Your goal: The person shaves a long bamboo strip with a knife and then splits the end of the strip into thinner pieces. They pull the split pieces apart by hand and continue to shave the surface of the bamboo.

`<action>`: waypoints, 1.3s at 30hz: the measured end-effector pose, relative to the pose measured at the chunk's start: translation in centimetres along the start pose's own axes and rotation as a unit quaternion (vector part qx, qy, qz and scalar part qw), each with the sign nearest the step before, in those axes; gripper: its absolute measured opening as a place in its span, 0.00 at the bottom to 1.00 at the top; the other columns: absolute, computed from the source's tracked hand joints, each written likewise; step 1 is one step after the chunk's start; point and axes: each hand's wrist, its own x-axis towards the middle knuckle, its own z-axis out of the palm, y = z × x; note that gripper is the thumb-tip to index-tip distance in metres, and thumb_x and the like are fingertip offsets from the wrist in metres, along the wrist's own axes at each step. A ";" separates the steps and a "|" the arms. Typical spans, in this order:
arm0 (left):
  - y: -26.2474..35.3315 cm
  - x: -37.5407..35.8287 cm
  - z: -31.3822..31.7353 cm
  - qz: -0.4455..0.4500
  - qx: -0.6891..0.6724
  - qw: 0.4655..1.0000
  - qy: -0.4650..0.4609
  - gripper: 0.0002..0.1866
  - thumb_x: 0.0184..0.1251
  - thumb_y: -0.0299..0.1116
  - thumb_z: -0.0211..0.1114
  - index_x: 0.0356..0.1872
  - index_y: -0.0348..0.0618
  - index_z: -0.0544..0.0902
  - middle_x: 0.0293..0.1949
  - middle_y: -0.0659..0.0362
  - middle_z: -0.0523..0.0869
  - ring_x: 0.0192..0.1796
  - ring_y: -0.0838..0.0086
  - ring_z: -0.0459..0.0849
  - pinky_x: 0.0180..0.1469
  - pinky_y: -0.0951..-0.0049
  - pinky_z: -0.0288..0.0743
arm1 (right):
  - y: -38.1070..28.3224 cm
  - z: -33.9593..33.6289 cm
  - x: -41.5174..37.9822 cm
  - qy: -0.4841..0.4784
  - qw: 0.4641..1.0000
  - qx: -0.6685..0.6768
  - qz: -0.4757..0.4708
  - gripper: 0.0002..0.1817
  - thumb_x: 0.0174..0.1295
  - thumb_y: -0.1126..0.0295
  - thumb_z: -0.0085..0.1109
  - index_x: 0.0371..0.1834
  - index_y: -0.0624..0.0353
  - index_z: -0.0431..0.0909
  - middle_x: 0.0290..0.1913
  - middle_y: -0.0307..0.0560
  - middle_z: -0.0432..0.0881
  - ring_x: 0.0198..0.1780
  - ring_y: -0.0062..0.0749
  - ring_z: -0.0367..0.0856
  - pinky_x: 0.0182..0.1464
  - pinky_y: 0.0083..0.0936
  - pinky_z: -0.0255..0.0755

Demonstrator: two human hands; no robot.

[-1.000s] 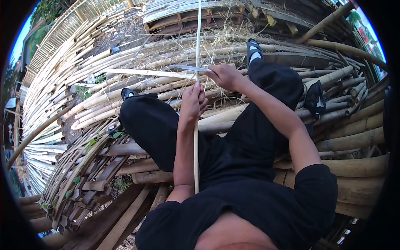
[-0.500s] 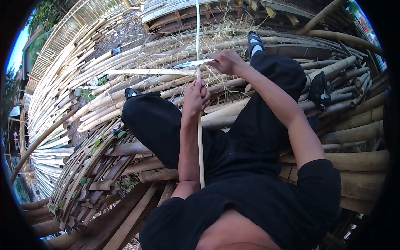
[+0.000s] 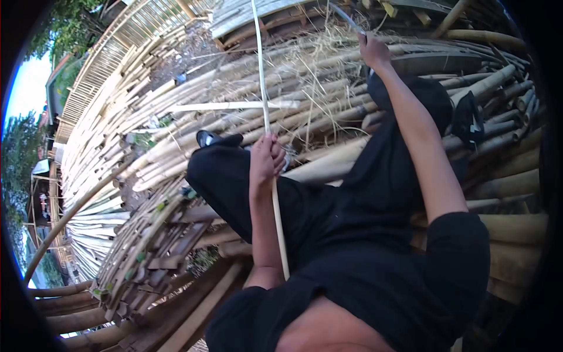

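My left hand (image 3: pixel 268 157) is closed round a long, thin bamboo strip (image 3: pixel 262 76). The strip runs from the top of the view, through the fist, down to my torso. Up and to the right, my right hand (image 3: pixel 375 51) grips a knife (image 3: pixel 347 17) by its handle, the blade pointing up and left, apart from the strip. Most of the handle is hidden by the fingers. Beyond my left hand, a flat pale bamboo slat (image 3: pixel 223 107) lies crosswise and passes near the strip.
Bamboo poles (image 3: pixel 334 120) lie under and around my legs. Dry shavings (image 3: pixel 322 70) are scattered over them. A wooden pallet (image 3: pixel 252 23) stands at the top, and a heap of split bamboo (image 3: pixel 146 246) lies at left. A black sandal (image 3: pixel 467 120) rests at right.
My right hand has swung the knife away from the strip, up and to the right. My left hand still holds the strip, now tilted slightly left at its top. The head view has shifted.
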 end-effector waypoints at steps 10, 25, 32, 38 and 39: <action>-0.9 4.1 3.3 -0.024 0.001 0.996 -0.088 0.14 0.75 0.40 0.42 0.38 0.41 0.70 0.13 0.69 0.54 0.09 0.84 0.52 0.08 0.81 0.47 | -9.3 -2.1 -7.3 -0.139 0.946 0.289 -0.051 0.31 0.62 0.41 0.47 0.34 0.64 0.76 0.21 0.43 0.74 0.23 0.26 0.73 0.26 0.27 0.66; -1.3 1.9 6.2 -0.051 0.149 0.975 -0.155 0.14 0.75 0.42 0.45 0.37 0.43 0.72 0.14 0.71 0.58 0.12 0.88 0.55 0.12 0.84 0.47 | -7.8 -6.1 -9.0 -0.226 0.685 0.663 0.200 0.18 0.59 0.51 0.60 0.34 0.56 0.81 0.27 0.39 0.79 0.10 0.12 0.55 0.12 0.16 0.47; -3.0 1.2 4.5 -0.059 0.292 0.937 -0.184 0.16 0.73 0.43 0.50 0.44 0.38 0.74 0.22 0.64 0.74 0.22 0.84 0.72 0.24 0.83 0.67 | -6.7 -6.8 -13.2 -0.242 0.648 0.671 0.268 0.14 0.60 0.57 0.61 0.31 0.59 0.80 0.21 0.33 0.75 0.10 0.12 0.55 0.13 0.16 0.46; -2.2 2.5 5.7 -0.013 0.331 0.933 -0.143 0.18 0.70 0.41 0.54 0.48 0.35 0.71 0.33 0.57 0.80 0.32 0.77 0.81 0.35 0.78 0.73 | -7.2 -5.6 -16.3 -0.292 0.634 0.672 0.247 0.14 0.63 0.58 0.56 0.35 0.59 0.79 0.27 0.38 0.81 0.10 0.11 0.53 0.12 0.16 0.47; -1.8 2.3 6.3 -0.018 0.344 0.929 -0.135 0.19 0.69 0.41 0.56 0.50 0.34 0.70 0.32 0.57 0.80 0.30 0.78 0.81 0.32 0.79 0.73 | -7.5 -5.6 -16.6 -0.313 0.647 0.654 0.235 0.15 0.64 0.58 0.55 0.36 0.60 0.79 0.28 0.38 0.81 0.10 0.11 0.53 0.13 0.16 0.48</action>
